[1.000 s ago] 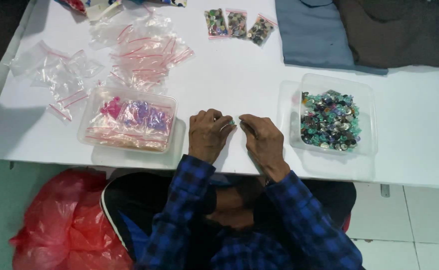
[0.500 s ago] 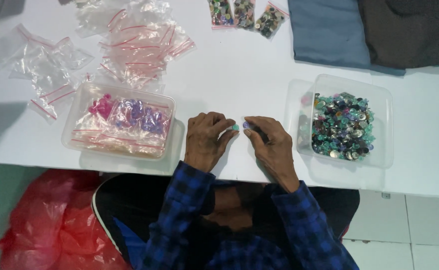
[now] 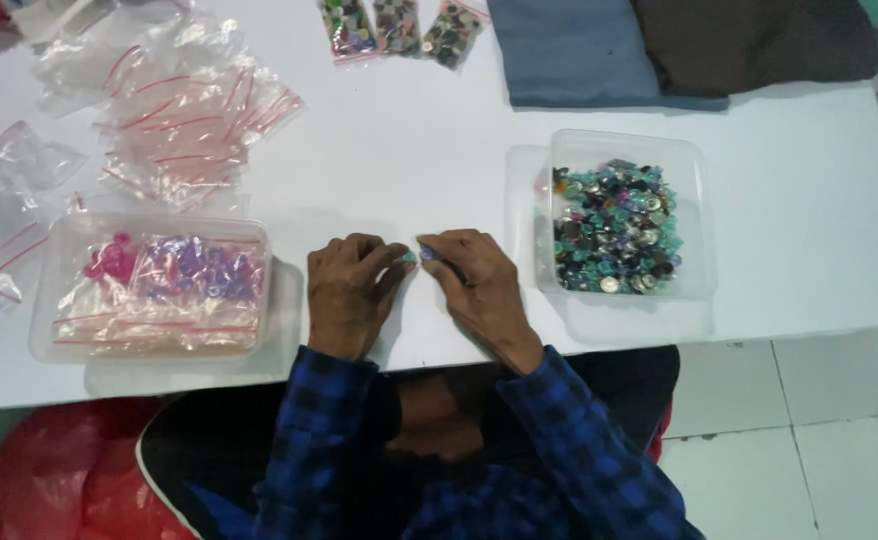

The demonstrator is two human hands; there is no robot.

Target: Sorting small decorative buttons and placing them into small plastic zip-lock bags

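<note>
Fingers of the left hand and right hand pinch a tiny teal bead over the white table: light, hard, slippery, best nipped at its rim.

Bright, even overhead light; white table close to blown out w/ a slight blue cast, no hard glare except small glints on the plastic bags and the container of beads. Shadows soft and short, faint grey patch around the left hand and right hand, darker under the table edge. Focus ok at centre, fine detail mushy, mild wide-angle stretch at corners
</note>
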